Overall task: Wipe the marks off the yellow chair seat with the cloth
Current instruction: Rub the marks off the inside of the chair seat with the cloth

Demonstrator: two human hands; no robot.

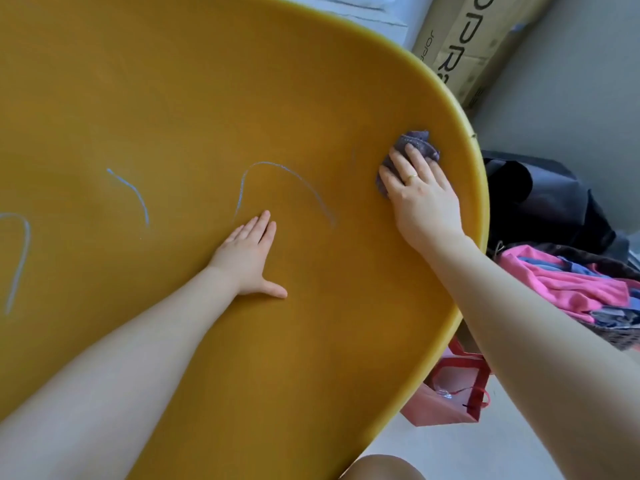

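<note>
The yellow chair seat [214,98] fills most of the view. Three pale blue marks cross it: an arch [277,169] in the middle, a short curve [133,192] to its left, and a hook [20,251] at the left edge. My right hand [422,199] presses a crumpled purple cloth [415,142] flat against the seat near its right rim, to the right of the arch. The cloth is mostly under the fingers. My left hand [249,254] lies flat on the seat just below the arch, fingers together, holding nothing.
To the right of the seat lie a black bag [540,199], a pile of pink and blue clothes [571,285] and a red gift bag [453,393] on the floor. A cardboard box [464,46] leans at the top right. A knee [381,467] shows at the bottom.
</note>
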